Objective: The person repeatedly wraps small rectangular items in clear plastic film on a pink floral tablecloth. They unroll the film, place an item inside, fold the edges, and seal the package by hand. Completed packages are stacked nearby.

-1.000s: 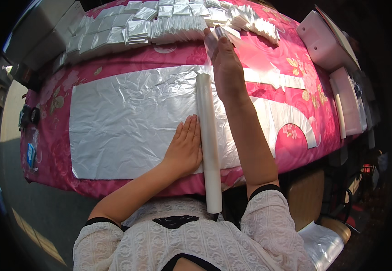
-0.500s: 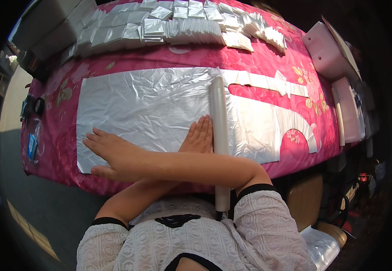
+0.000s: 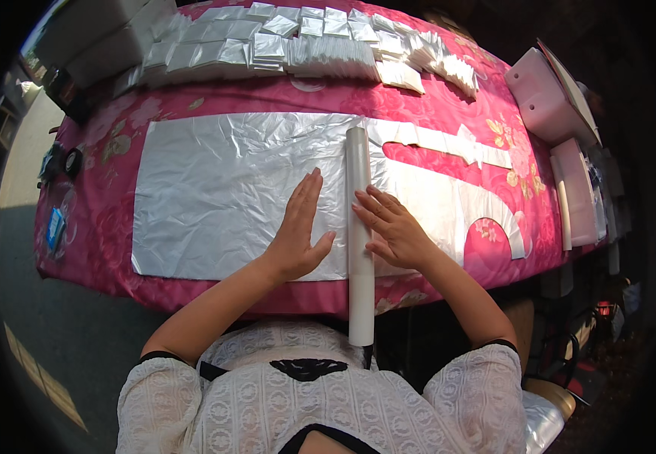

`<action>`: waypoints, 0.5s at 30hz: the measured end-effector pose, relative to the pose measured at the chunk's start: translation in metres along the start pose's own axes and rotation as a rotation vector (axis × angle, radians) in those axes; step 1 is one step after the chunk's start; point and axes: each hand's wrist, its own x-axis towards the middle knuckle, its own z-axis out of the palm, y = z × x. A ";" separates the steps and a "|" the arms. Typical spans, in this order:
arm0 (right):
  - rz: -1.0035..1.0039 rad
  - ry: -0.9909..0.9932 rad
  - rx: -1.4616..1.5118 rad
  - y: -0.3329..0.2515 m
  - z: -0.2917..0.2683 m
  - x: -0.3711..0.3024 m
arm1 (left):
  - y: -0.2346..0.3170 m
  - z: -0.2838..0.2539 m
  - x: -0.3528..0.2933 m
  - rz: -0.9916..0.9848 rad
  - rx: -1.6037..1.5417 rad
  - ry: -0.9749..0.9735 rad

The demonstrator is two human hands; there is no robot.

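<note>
A thin whitish plastic sheet (image 3: 214,197), shaped like a vest bag, lies flat with its cut-out strap end (image 3: 486,198) to the right. Across it rests a long pale tube (image 3: 359,227), its near end jutting past the table edge towards my body. My left hand (image 3: 297,231) is just left of the tube, over the sheet, fingers straight and thumb apart. On the tube's right side, my right hand (image 3: 394,227) has its fingers spread, the tips at the tube. Neither hand grips anything.
Stacks of small folded plastic packets (image 3: 320,53) line the far side of the pink flowered tablecloth (image 3: 267,296). Pale foam boxes stand at far left (image 3: 108,38) and right (image 3: 543,94). Black tape (image 3: 73,161) and a small blue packet (image 3: 55,225) lie at the left edge.
My crossed arms have parted: the right hand moved from the sheet's left part to the tube's right side. My left hand shifted slightly left. The sheet's left part looks smoother.
</note>
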 end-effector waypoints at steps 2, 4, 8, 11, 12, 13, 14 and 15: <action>-0.062 -0.019 -0.032 -0.010 0.008 0.021 | 0.002 -0.035 -0.005 0.006 0.024 0.089; -0.159 -0.026 -0.038 -0.030 0.021 0.055 | -0.003 -0.069 -0.019 -0.034 0.050 0.155; -0.484 -0.135 0.397 -0.110 0.061 0.130 | -0.006 -0.122 -0.056 -0.249 0.013 0.280; -0.655 -0.210 0.563 -0.156 0.057 0.148 | -0.017 -0.146 -0.084 -0.274 -0.001 0.348; -0.626 -0.158 0.600 -0.160 0.050 0.150 | -0.019 -0.153 -0.099 -0.298 0.005 0.373; -0.593 -0.104 0.643 -0.159 0.039 0.148 | -0.018 -0.159 -0.114 -0.326 0.013 0.393; -0.562 -0.051 0.690 -0.154 0.031 0.147 | -0.015 -0.166 -0.130 -0.358 0.027 0.414; -0.481 0.012 0.616 -0.143 0.033 0.146 | -0.013 -0.171 -0.147 -0.373 0.058 0.426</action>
